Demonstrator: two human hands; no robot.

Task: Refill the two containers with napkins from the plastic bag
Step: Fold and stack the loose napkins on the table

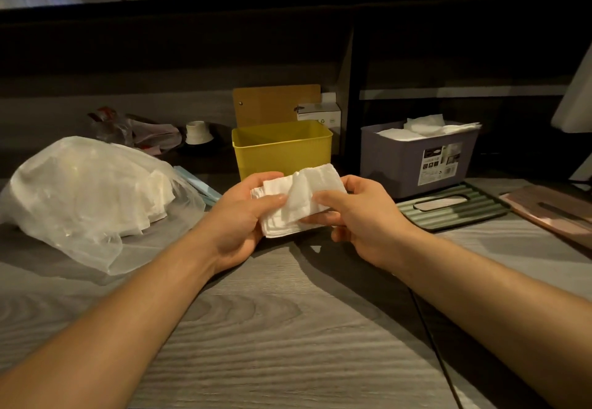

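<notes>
Both hands meet above the grey wood-grain table (288,328), sharing a small stack of white folded paper napkins (298,203). The left hand (238,219) grips the stack's left end, its thumb laid across the top sheets and its fingers curled underneath. The right hand (362,216) holds the right end, the thumb pressing on the top napkin and the fingers curled beneath the stack's lower edge. The stack lies between the two grips, its lower left corner hanging free below the left thumb and its upper right corner rising above the right hand; the top sheet is rumpled into a ridge between the two thumbs. Just behind the held napkins stands the yellow rectangular plastic container (283,152), open at the top, with no napkins visible from this angle. To its right, apart from it, the purple-grey rectangular plastic container (416,165) is filled to the rim with white napkins that spill a little over its right edge. In front of that one lies a green ribbed lid with an oval slot (451,206), and further right a pinkish lid (551,210) lies flat. On the left of the table, well apart from the hands, rests the clear crumpled plastic bag (83,197) with more white napkins showing through it.
</notes>
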